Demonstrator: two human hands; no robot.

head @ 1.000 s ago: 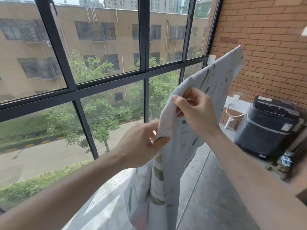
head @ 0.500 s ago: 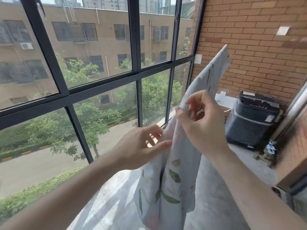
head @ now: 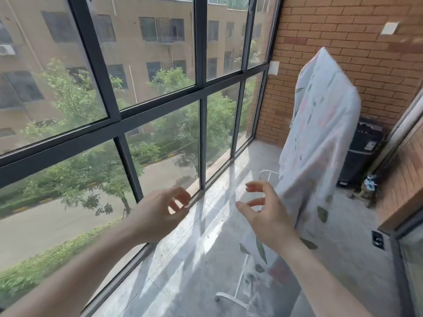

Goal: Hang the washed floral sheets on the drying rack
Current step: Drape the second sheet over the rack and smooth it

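Observation:
The pale floral sheet (head: 320, 138) with green leaves and pink patches hangs draped over the white drying rack (head: 240, 287) at the right, reaching down near the floor. Only the rack's thin white legs and a low bar show beneath and beside the cloth. My left hand (head: 158, 213) hovers in front of the window with fingers loosely bent and nothing in it. My right hand (head: 265, 211) is just left of the hanging sheet, fingers spread and slightly curled, holding nothing and apart from the cloth.
A tall dark-framed window wall (head: 201, 92) runs along the left. A brick wall (head: 343, 42) closes the far end. A dark washing machine (head: 364, 152) stands behind the sheet. The grey concrete floor (head: 206, 259) lies sunlit between window and rack.
Both hands have let go of the sheet and drawn back and down. The sheet now hangs by itself over the rack. The view has tilted down and pulled away.

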